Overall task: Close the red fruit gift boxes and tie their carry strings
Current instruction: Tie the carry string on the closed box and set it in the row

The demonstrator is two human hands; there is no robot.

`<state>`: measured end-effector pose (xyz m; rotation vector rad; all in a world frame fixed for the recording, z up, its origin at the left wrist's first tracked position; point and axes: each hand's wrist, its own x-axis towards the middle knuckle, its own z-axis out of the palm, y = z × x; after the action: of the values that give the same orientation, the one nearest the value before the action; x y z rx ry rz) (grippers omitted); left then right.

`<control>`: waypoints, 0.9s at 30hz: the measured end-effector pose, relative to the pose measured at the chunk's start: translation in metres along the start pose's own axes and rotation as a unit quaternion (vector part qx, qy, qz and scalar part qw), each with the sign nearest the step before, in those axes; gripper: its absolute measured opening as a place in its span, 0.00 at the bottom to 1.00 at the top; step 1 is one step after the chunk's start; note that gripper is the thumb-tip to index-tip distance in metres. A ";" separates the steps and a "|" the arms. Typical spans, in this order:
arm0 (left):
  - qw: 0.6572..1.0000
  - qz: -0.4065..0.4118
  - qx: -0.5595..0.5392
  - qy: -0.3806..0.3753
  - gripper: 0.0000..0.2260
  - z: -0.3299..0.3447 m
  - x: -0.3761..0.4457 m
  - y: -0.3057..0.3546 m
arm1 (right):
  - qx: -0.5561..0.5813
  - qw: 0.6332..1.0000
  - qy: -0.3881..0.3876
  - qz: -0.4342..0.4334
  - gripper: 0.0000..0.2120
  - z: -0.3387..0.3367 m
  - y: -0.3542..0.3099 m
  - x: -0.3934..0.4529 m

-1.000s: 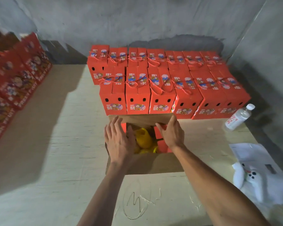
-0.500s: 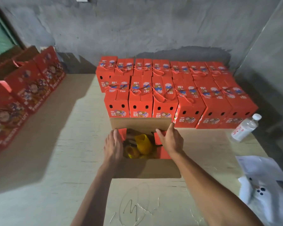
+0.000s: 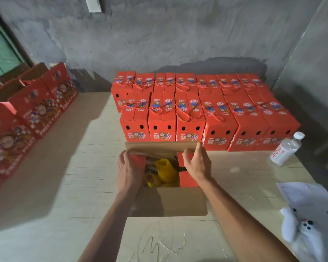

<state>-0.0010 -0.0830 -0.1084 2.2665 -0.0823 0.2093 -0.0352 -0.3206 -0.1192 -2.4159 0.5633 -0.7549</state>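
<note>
Both hands, left hand (image 3: 128, 167) and right hand (image 3: 197, 163), grip the open box's far flap (image 3: 159, 146), folding it shut; the near flap (image 3: 180, 201) seems next.

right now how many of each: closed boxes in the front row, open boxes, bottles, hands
closed front-row boxes: 6
open box: 1
bottle: 1
hands: 2 (left hand, right hand)
total: 10
</note>
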 end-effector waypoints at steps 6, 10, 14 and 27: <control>0.996 0.078 0.011 0.037 0.37 -0.006 0.006 0.001 | 0.080 0.990 0.073 -0.092 0.20 -0.016 -0.005 -0.010; 0.990 0.097 0.033 0.097 0.20 -0.004 0.001 -0.007 | 0.097 0.992 0.029 -0.072 0.24 -0.023 0.005 -0.018; 0.995 0.075 0.045 0.052 0.19 -0.003 -0.001 -0.010 | 0.115 0.991 -0.016 -0.071 0.26 -0.028 0.014 -0.029; 0.998 -0.020 0.038 -0.054 0.56 -0.010 -0.017 -0.017 | 0.016 0.970 -0.241 0.027 0.60 -0.038 0.007 -0.036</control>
<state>-0.0166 -0.0648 -0.1181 2.3514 -0.0875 0.0706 -0.0874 -0.3213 -0.1109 -2.4191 0.4103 -0.1346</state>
